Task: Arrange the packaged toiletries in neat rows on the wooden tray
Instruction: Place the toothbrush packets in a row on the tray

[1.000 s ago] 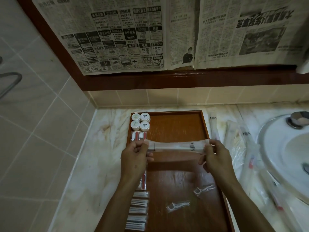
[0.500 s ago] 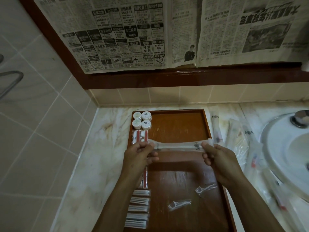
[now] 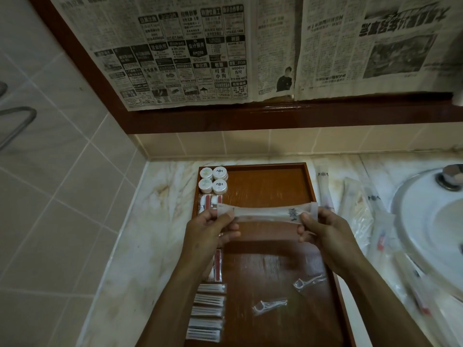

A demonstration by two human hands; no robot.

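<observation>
A long white packet with a dark logo (image 3: 268, 213) is held crosswise above the wooden tray (image 3: 273, 181). My left hand (image 3: 213, 230) pinches its left end and my right hand (image 3: 323, 230) pinches its right end. Along the tray's left side lie several small white round tubs (image 3: 213, 180), red-and-white packets (image 3: 209, 202) and a column of flat white packets (image 3: 208, 311). Two wrapped floss picks (image 3: 269, 306) lie loose on the tray's near right part.
More long clear packets (image 3: 355, 204) lie scattered on the marble counter (image 3: 160, 221) right of the tray. A white basin (image 3: 431, 221) with a metal tap fitting (image 3: 451, 180) fills the right edge. Tiled wall stands on the left, newspaper hangs behind.
Both hands have kept hold of the long packet and stayed over the tray's middle; the right hand's grip has shifted a little inward along the packet's end.
</observation>
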